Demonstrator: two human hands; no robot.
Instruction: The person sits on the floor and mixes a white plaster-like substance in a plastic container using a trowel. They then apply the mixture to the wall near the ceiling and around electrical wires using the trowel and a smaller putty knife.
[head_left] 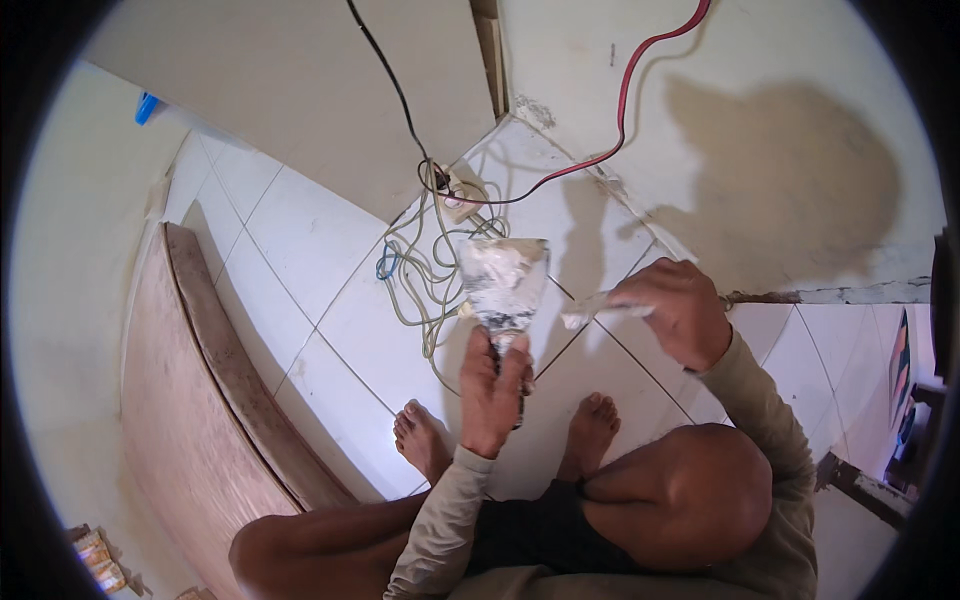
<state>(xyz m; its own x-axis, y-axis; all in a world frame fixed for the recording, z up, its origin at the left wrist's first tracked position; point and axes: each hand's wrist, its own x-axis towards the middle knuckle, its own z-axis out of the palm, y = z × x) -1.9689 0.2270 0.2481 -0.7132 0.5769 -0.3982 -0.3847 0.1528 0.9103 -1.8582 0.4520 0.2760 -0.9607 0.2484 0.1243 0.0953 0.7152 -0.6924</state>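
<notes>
My left hand point(492, 395) is closed around the dark handle of a wide putty knife point(503, 275), its blade raised and smeared with white paste and some dark marks. To the right of it and a little higher, my right hand point(675, 310) grips a narrower tool point(600, 313), perhaps a small spatula, held sideways with white material on its end. Its handle is mostly hidden by my fingers. The two tools are apart. My bare feet and bent knees are below on the white tiles.
A power strip point(456, 205) with tangled cords point(425, 300) lies by a pale panel point(280, 80). A black cable and a red cable point(625, 90) run to it. A pinkish board point(200, 390) stands at left. The wall point(780, 60) bounds the right. A dark wooden piece point(865, 490) is lower right.
</notes>
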